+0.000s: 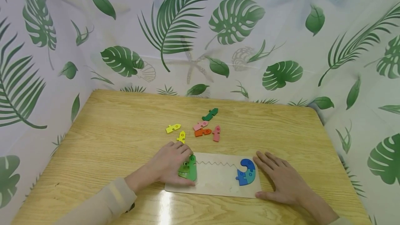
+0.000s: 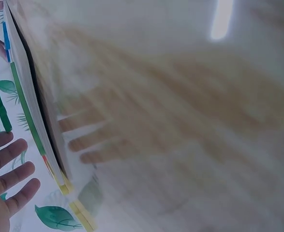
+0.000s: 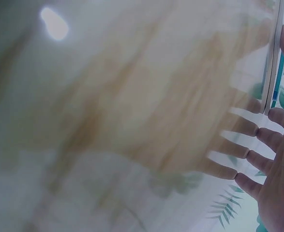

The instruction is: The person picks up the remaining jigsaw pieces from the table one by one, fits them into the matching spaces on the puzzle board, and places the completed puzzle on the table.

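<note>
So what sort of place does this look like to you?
Probably an indoor puzzle corner: a yellowish wooden table backed by white sheeting printed with green leaves, and on it a flat, pale wooden puzzle board.

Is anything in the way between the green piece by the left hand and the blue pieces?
Nothing I can see: from the green piece, at the left hand, to the blue pieces there's only bare board with a zigzag line.

Green piece (image 1: 193,172), blue pieces (image 1: 242,178), leaf-printed white cloth (image 1: 200,48)
</note>
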A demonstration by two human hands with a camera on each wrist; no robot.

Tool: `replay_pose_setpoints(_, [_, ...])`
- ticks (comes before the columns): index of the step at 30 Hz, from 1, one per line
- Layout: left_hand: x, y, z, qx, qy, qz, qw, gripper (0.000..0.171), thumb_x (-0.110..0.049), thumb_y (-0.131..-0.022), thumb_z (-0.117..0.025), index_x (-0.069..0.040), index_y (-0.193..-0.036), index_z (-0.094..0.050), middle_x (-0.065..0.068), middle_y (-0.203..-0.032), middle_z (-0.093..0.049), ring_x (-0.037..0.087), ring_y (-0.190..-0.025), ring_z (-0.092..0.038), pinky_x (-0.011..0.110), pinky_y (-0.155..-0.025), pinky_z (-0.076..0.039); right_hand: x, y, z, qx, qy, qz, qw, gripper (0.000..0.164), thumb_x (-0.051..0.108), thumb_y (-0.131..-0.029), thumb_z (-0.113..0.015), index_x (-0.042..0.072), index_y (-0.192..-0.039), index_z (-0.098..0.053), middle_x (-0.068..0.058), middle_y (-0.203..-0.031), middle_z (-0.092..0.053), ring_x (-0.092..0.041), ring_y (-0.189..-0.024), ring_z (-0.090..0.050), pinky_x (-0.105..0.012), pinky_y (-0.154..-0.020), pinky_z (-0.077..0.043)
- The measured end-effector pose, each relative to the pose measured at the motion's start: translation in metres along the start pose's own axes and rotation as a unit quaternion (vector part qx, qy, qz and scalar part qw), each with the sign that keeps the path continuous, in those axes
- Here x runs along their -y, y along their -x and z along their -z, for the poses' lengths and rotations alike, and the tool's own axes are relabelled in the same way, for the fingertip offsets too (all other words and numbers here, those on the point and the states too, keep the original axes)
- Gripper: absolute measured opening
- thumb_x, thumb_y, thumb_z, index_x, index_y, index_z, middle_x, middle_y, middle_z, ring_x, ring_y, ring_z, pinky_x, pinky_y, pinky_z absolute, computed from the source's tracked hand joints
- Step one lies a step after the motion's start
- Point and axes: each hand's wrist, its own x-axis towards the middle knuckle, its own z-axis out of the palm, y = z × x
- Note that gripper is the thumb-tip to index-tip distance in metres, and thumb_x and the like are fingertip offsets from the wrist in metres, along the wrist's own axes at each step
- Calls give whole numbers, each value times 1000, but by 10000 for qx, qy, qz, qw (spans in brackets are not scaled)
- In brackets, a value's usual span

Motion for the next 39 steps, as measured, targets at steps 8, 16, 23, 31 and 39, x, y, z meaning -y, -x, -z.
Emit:
replay_pose_setpoints(8, [-3, 0, 0, -94, -22, -93, 9999, 90, -90, -80, -60, -19, -134, -63, 1, -131, -69, 20, -121, -64, 39, -100, -57, 0, 0, 1, -18, 17, 38, 10000, 112, 89, -81, -60, 19, -165, -38, -9, -172, -38, -40, -156, -39, -64, -117, -43])
replay_pose_setpoints(16, [-6, -2, -3, -62, -44, -103, 9999, 92, -93, -79, -56, -19, -134, -63, 0, -131, -70, 20, -121, -64, 39, -102, -56, 1, 1, 0, -134, 5, 79, 9999, 111, 88, -81, -62, 19, -164, -39, -9, -171, -40, -40, -154, -41, -64, -116, -44])
replay_pose_setpoints(23, [-9, -3, -2, -41, 40, -152, 9999, 92, -93, -79, -57, -19, -135, -63, 0, -131, -69, 19, -121, -63, 39, -99, -55, 1, 1, -1, -271, 26, 146, 9995, 109, 86, -81, -63, 18, -164, -41, -10, -169, -42, -42, -152, -43, -65, -113, -45])
replay_pose_setpoints(31, [-13, -7, -5, 151, 96, -159, 9997, 93, -92, -80, -57, -20, -137, -61, 1, -134, -68, 19, -124, -61, 39, -101, -55, 0, 1, 0, -85, -7, 48, 10000, 111, 88, -81, -60, 19, -165, -38, -9, -171, -39, -41, -155, -40, -65, -116, -44])
replay_pose_setpoints(39, [-16, -12, -4, 404, -20, -225, 9989, 95, -93, -80, -55, -19, -140, -60, 2, -138, -67, 20, -126, -60, 39, -102, -55, 0, 0, -1, -5, -4, -31, 10000, 112, 90, -81, -58, 20, -165, -37, -8, -172, -37, -40, -156, -38, -66, -117, -42])
